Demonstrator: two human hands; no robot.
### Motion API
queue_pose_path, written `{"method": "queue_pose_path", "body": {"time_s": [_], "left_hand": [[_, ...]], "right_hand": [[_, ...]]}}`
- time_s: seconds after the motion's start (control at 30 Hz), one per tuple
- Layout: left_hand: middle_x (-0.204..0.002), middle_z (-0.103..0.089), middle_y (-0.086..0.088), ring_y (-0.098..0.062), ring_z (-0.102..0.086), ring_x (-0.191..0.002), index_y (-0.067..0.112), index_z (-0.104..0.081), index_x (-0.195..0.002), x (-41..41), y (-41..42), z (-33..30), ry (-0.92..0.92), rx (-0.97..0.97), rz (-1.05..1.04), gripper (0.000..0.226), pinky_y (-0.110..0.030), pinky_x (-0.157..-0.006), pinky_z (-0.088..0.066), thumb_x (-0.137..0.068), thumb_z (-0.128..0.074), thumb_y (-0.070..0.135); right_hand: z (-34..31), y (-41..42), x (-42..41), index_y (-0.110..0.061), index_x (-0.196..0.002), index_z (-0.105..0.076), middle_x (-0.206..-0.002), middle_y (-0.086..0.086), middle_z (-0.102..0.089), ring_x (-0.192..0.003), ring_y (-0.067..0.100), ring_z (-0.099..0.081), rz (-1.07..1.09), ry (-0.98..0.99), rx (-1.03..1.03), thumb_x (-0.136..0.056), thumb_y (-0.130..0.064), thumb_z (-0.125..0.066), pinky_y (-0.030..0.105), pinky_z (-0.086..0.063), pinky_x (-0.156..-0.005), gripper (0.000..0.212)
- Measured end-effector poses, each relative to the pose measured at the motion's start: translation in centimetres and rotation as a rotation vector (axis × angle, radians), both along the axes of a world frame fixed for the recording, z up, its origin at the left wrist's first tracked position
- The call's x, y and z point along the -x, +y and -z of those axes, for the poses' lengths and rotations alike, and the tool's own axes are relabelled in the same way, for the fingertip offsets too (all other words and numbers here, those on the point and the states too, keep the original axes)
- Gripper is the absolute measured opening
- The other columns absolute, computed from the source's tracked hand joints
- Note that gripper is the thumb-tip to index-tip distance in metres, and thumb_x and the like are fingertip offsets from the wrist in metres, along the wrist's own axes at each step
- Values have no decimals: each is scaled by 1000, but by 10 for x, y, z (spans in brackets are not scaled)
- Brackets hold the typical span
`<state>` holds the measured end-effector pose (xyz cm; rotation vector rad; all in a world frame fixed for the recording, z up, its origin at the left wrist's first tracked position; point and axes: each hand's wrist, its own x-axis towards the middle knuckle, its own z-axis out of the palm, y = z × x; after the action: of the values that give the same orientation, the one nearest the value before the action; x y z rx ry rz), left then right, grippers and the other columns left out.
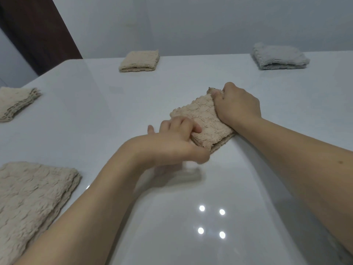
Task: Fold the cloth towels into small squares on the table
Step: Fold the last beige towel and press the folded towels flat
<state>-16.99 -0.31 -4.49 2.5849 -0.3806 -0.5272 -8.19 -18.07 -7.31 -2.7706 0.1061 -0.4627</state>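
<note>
- Gripping the near end of a beige towel, the left hand has its fingers curled over the top layer while the thumb tucks in at the folded edge
- The right hand lies on the far end of that same towel, fingers bent down onto the cloth and pinching its far corner, so both hands hold it at once
- This towel lies folded into a narrow strip of several layers on the white table, a little right of the middle, set at a slant with its near end toward the person
- Near the far edge of the table, left of centre, sits a folded tan towel, a neat small square lying well apart from the hands
- At the far right rests a folded grey towel, also a compact square, thicker looking
- On the left edge a stack of beige cloths is partly cut off by the frame
- Closer to the person on the left lies a larger beige towel, spread wide in only a few layers, its near part running out of view
- Four bright spots of light reflect on the glossy tabletop between the two forearms
</note>
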Motion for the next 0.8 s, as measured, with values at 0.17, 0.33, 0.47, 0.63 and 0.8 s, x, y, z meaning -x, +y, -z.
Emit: {"method": "queue_pose_path", "body": {"time_s": [0.17, 0.33, 0.47, 0.63, 0.8], "left_hand": [[-116, -42, 14, -17, -27, -109, 33, -54, -98, -9, -9, 7, -218, 10, -151, 29, -58, -112, -14, -98, -31, 50], [-120, -36, 16, -14, -22, -126, 37, -46, -99, -7, -8, 16, -229, -24, -119, 19, -63, -115, 2, -92, -50, 54], [-124, -30, 16, -13, -15, -133, 36, -41, -106, -2, -6, 14, -226, -50, -85, 27, -67, -112, 9, -92, -49, 58], [-130, -27, 16, -14, -13, -134, 38, -35, -109, 2, -6, 12, -190, -81, -52, 31, -69, -111, 8, -91, -48, 60], [-133, -22, 17, -11, -8, -137, 38, -30, -119, 6, -1, 11, -127, -109, 19, 60, -68, -112, 7, -78, -56, 74]], "right_hand": [[-1, 1, 0, -10, -106, -48, -109, 14, -63, -98, 33, -57, -1, 1, 7, -101, -46, -27, 36, -30, -71, 42], [-1, 1, 0, -10, -105, -48, -109, 14, -63, -99, 34, -57, 1, 2, 17, -100, -47, -28, 36, -31, -71, 42], [-1, 2, 0, -10, -104, -48, -108, 13, -63, -97, 33, -57, -6, 9, 8, -100, -47, -27, 35, -31, -71, 42], [-2, 2, 1, -11, -101, -46, -106, 13, -63, -86, 30, -51, -7, 11, -4, -100, -48, -26, 35, -30, -71, 41], [-2, 1, 0, -10, -102, -47, -106, 13, -63, -91, 32, -54, -15, 5, -2, -100, -49, -25, 36, -30, -71, 45]]}}
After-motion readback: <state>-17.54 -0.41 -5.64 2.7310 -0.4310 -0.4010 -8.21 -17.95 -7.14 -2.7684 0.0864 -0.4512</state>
